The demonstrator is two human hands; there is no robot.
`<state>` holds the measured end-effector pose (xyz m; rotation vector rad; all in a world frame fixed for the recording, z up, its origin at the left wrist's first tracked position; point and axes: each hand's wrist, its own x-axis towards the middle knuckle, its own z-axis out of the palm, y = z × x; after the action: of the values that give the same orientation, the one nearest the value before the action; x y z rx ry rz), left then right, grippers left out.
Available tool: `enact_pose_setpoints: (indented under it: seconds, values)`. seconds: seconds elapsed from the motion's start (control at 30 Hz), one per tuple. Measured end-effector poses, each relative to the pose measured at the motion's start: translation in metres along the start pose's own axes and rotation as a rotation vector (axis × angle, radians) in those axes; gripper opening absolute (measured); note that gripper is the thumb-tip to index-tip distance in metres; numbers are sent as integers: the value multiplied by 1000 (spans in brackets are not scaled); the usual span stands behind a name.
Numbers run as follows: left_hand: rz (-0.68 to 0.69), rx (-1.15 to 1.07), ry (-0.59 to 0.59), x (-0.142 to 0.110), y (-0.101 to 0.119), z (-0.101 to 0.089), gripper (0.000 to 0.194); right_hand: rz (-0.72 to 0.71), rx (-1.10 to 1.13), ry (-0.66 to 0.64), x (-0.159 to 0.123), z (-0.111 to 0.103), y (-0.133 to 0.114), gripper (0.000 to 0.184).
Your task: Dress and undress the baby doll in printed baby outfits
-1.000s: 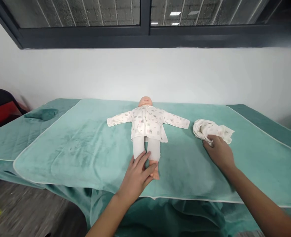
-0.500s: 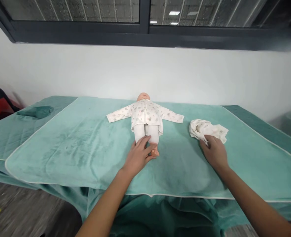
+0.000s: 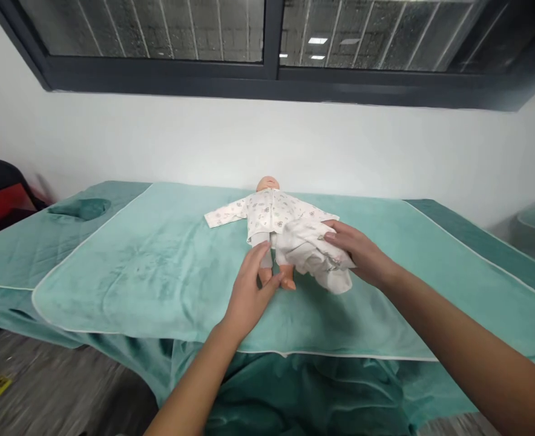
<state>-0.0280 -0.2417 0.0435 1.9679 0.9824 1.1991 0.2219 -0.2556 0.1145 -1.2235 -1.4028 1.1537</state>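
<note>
A pale wall stretched below a dark window frame (image 3: 158,75), and against it stood a bed (image 3: 4,266) spread with a green cover (image 3: 135,254). Off to the left, the bed's padded top had a rounded opening (image 3: 81,209). The doll (image 3: 272,219) lay on its back in the middle of the cover, head toward the wall, in a white printed shirt (image 3: 259,211) with the sleeves stretched out to both sides. Its legs were white and its feet bare.

The chief change was in the bundled cloth (image 3: 310,249): half a second earlier it had rested on the cover, well to the right of the doll, and now the right hand (image 3: 362,251) had carried it over to the legs. That hand gripped the bundle by its right side, thumb and fingers closed on the folds. The cloth looked lifted clear of the cover and hid much of the nearer leg from view.

The left hand (image 3: 248,290) was open, fingers and thumb spread about the feet and shins; whether it touched them could not be told. As judged from this, fetching the cloth was done, though it was not yet unfolded.
</note>
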Motion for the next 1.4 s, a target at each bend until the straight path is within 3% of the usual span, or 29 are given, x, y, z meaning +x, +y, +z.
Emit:
enact_pose_setpoints:
  seconds: [0.1, 0.2, 0.33, 0.43, 0.53, 0.63, 0.77, 0.83, 0.9, 1.0, 1.1, 1.17, 1.23, 1.33, 1.4]
  values:
    - [4, -102, -15, 11, 29, -23, 59, -86, -224, -306, 1, 23, -35, 62]
    - [-17, -182, -59, 19, 48, -46, 44, -200, -512, -444, 0, 39, -67, 61]
    - [-11, -266, 31, 26, 70, -64, 15, -475, -783, -337, 0, 53, -95, 37]
    - [15, -353, 98, 32, 94, -72, 12, -657, -873, -214, -6, 60, -111, 27]
    - [18, -473, 95, 35, 121, -82, 12, -736, -846, -90, -19, 65, -129, 27]
    - [32, -587, 7, 32, 145, -99, 19, -734, -770, -34, -35, 66, -148, 25]
    - [29, -596, -297, 21, 166, -124, 45, -603, -542, -151, -55, 61, -167, 32]
    - [-5, -570, -411, 17, 171, -130, 52, -511, -419, -239, -62, 57, -170, 35]
    - [-35, -544, -424, 13, 172, -130, 46, -452, -317, -286, -66, 53, -168, 38]
    - [-27, -588, -272, 13, 167, -125, 36, -411, -234, -338, -68, 49, -160, 43]
    - [9, -689, -67, 15, 156, -122, 31, -325, -347, -488, -66, 49, -149, 40]
    - [-4, -714, -43, 16, 148, -122, 27, -277, -409, -532, -62, 51, -141, 36]
    - [-37, -683, -117, 15, 142, -119, 30, -312, -341, -431, -57, 57, -133, 36]
    - [-80, -477, -323, 11, 139, -110, 37, -411, -143, -208, -46, 68, -121, 36]
    - [-102, -329, -392, 10, 138, -101, 32, -425, -60, -152, -39, 72, -113, 35]
